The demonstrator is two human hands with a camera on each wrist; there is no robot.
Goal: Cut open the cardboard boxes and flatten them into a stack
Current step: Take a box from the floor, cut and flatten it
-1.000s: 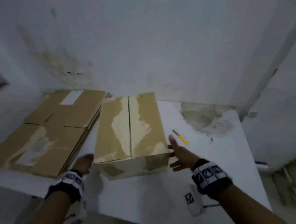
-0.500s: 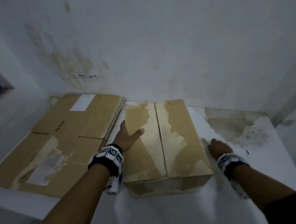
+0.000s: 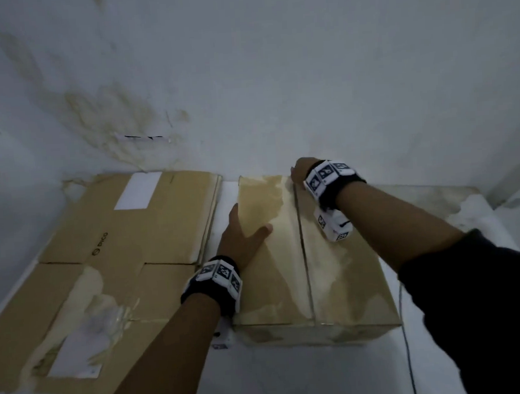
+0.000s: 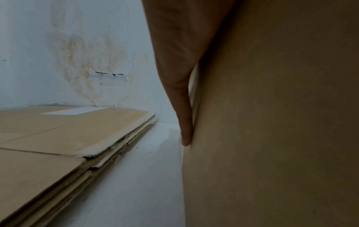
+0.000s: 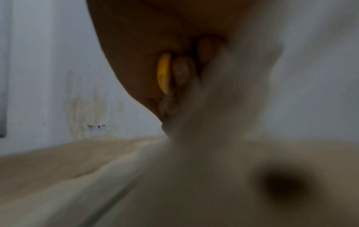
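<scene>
A: Progress? Flattened boxes (image 3: 124, 244) are stacked at nine o'clock on the table (image 3: 294, 374).

B: One sealed box (image 3: 311, 263) remains, pressed by the flat left hand (image 3: 243, 237); a yellow cutter (image 5: 164, 73) is gripped by the right hand (image 3: 301, 170) at its twelve o'clock seam end.

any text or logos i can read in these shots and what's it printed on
"DICO", beside a small round logo: printed on the top sheet of the flattened cardboard stack, as best it reads.
White label on that sheet: no print legible.
Torn white label nearer the camera: no print legible.
Square black-and-white marker patterns on the wristbands: codes, not words.
Standing box: no print visible.
</scene>
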